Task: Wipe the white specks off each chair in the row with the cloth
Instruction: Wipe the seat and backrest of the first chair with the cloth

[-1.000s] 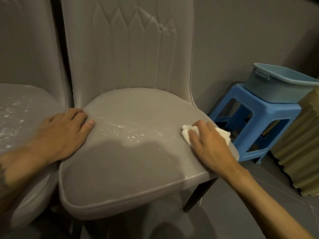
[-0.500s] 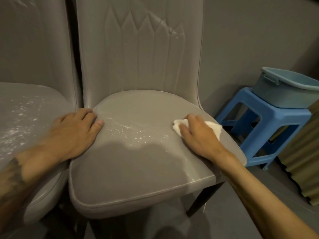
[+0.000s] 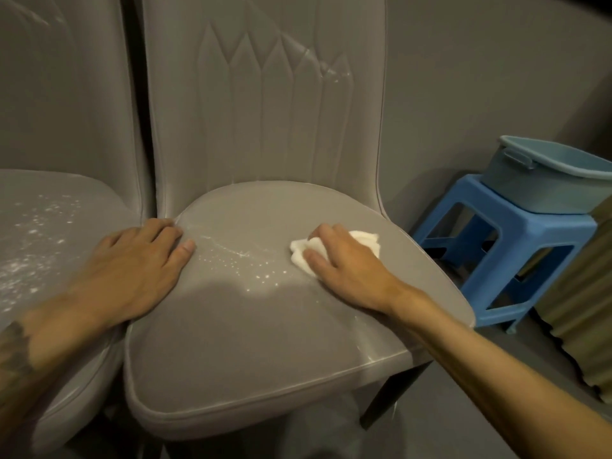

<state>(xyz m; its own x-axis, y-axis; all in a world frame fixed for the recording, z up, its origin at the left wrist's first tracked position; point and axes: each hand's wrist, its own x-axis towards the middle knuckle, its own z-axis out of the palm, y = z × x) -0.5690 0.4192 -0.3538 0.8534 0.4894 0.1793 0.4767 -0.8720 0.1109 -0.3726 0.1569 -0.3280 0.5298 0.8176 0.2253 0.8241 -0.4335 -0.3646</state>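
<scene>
The right hand point(image 3: 347, 270) curls its fingers round the white cloth point(image 3: 364, 240) on the grey chair seat point(image 3: 265, 342), beside a trail of white specks point(image 3: 245, 260). The left hand point(image 3: 132, 270) lies flat, fingers straight, on the seat's left edge.

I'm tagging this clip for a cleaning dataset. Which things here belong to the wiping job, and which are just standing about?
Job:
- cloth, held by the right hand
- middle chair, with specks on its seat
- left chair, seat also specked
- left hand, flat on the middle chair's seat edge

Standing about:
- blue stool
- tub on it
</scene>
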